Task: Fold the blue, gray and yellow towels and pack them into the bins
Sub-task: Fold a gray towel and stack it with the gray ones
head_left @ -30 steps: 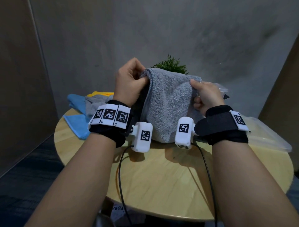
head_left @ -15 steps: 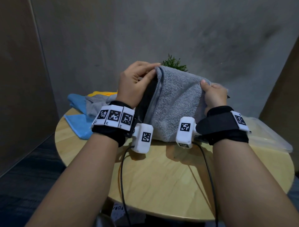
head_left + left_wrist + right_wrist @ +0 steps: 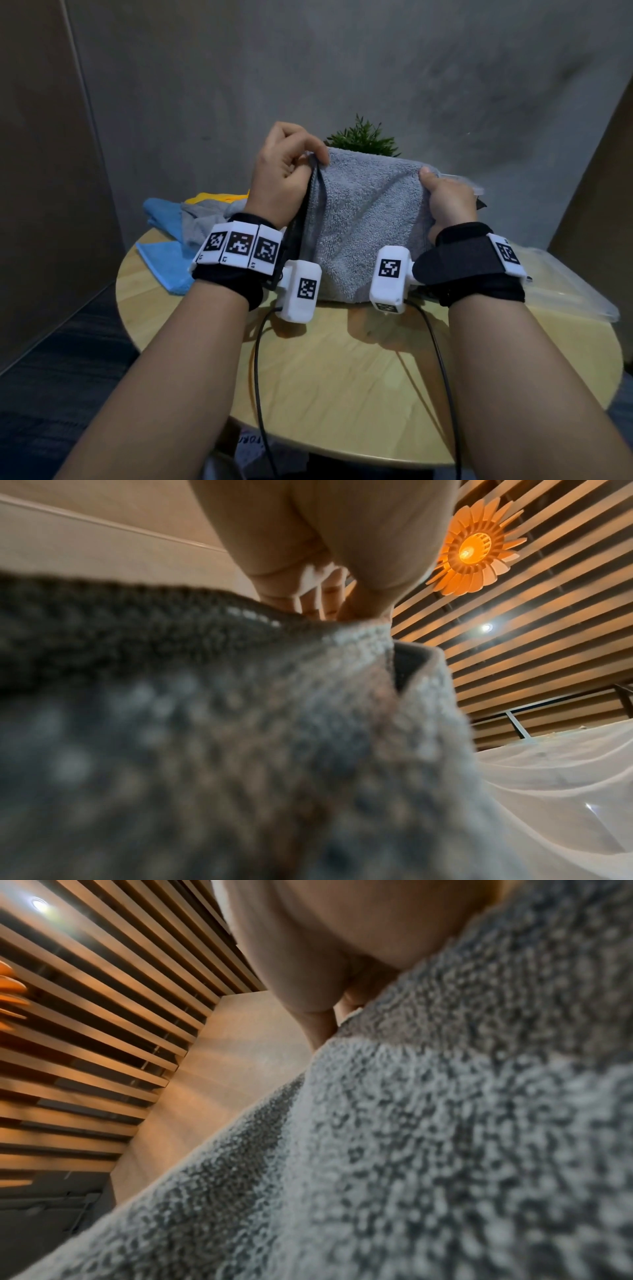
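Both forearms reach forward, side by side, each wrist wrapped in a black band with white marker blocks. The left hand (image 3: 286, 174) is raised, fingers (image 3: 310, 145) curled and pinching the top left corner of the towel (image 3: 363, 219). The right hand (image 3: 448, 202) sits slightly lower, thumb on top, gripping the top right corner.
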A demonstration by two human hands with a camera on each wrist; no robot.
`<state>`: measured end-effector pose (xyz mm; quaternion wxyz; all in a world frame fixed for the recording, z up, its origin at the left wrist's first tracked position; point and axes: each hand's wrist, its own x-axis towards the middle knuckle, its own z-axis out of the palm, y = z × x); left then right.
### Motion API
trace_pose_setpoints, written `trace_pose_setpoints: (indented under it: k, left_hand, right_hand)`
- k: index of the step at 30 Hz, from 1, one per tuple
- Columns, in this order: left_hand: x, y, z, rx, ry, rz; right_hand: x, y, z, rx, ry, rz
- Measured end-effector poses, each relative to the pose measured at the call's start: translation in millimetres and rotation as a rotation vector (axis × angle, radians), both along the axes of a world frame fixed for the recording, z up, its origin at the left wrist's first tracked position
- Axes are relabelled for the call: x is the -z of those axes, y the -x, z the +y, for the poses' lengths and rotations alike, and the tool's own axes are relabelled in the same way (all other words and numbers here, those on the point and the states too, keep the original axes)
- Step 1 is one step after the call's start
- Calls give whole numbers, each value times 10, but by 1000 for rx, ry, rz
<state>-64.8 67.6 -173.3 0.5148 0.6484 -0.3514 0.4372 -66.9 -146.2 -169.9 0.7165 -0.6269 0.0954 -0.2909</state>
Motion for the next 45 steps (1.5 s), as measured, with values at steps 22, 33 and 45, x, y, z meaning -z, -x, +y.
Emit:
trace_pose_setpoints:
  k: [22,33,45]
  left_hand:
    - [-7,-28,96,-122,66,57]
    - [-33,-5,128,-107,81,-19]
    - [-94,31,103,101,233,55]
  right_hand:
    - [-110,184,59,-11,-38,-109]
    - [-165,260,97,-106,60,-283]
    - [-189,241,134,96,438,-335]
